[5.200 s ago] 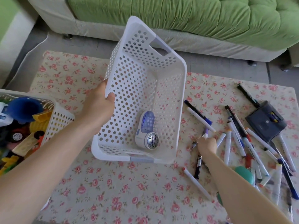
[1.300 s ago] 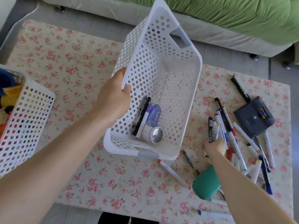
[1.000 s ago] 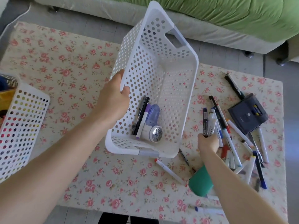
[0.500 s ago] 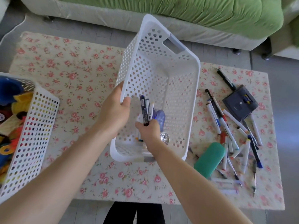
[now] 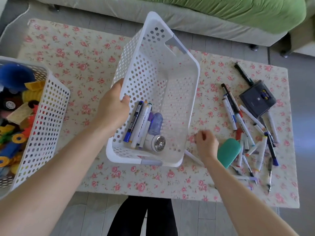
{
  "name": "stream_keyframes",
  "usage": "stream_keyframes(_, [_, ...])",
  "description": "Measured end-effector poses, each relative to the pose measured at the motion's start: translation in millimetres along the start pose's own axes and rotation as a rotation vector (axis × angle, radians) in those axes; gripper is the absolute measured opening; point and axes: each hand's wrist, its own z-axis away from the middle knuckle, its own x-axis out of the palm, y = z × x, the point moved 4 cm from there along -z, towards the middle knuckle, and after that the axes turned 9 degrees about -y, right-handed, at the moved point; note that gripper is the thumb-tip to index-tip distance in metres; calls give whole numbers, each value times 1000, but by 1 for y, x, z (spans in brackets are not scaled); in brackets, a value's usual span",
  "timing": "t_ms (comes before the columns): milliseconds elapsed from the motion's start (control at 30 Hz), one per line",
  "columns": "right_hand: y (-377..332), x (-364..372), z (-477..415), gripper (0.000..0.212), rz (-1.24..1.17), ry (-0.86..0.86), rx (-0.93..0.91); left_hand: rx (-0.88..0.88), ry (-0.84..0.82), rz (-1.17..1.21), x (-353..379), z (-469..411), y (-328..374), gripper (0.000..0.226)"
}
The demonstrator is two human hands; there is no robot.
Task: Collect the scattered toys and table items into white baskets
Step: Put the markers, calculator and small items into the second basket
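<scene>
My left hand [image 5: 113, 108] grips the left rim of a white perforated basket [image 5: 194, 99], which is tilted up on the floral table [image 5: 81, 65]. At the basket's low end lie several markers [image 5: 136, 123] and a white-and-purple lint shaver [image 5: 156, 135]. My right hand [image 5: 206, 143] hovers just right of the basket with fingers loosely curled and holds nothing. More markers [image 5: 242, 121] lie scattered on the table's right side, next to a green case [image 5: 229, 152]. A white pen [image 5: 192, 155] lies under my right wrist.
A second white basket [image 5: 49, 120] full of colourful toys stands at the table's left edge. A dark pencil case [image 5: 257, 99] lies at the far right. A green sofa [image 5: 238, 12] runs behind the table. The near table edge is below my arms.
My right hand carried a bunch of markers into the basket, let them go there, and has moved back out to the right, empty. My left hand kept its hold on the rim.
</scene>
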Motion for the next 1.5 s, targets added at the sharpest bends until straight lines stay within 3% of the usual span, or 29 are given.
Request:
stream_keyframes(67, [37, 21, 3, 11, 333, -281, 70, -7, 8, -6, -2, 3, -2, 39])
stream_keyframes(133, [61, 38, 8, 18, 546, -424, 114, 1, 13, -12, -4, 2, -5, 41])
stream_keyframes(333, [72, 52, 4, 19, 643, -333, 34, 47, 53, 33, -5, -1, -14, 41])
stream_keyframes(467, [56, 29, -15, 26, 457, -90, 35, 53, 65, 48, -3, -6, -14, 39])
stream_keyframes(600, [60, 21, -42, 32, 524, -170, 235, 71, 84, 15, 1, -13, -12, 38])
stream_keyframes(733, [63, 23, -50, 31, 535, -193, 253, 55, 78, 8, 6, -20, -10, 35])
stream_keyframes(900, [58, 15, -59, 23, 358, -146, 261, 63, 34, 34, 13, -27, -4, 37])
stream_keyframes(1067, [7, -4, -49, 13, -51, 16, 98, 72, 8, 37, 20, -28, 4, 42])
stream_keyframes(1133, [-23, -2, -39, 9, -184, -30, 54, 73, 5, 45, 24, -28, 7, 44])
stream_keyframes(1333, [-102, 50, -8, 3, -465, -405, 91, 87, -33, 62, 35, -24, 21, 44])
stream_keyframes(1500, [-117, 63, -7, 9, -445, -417, 101, 46, -36, 39, 44, -22, 32, 40])
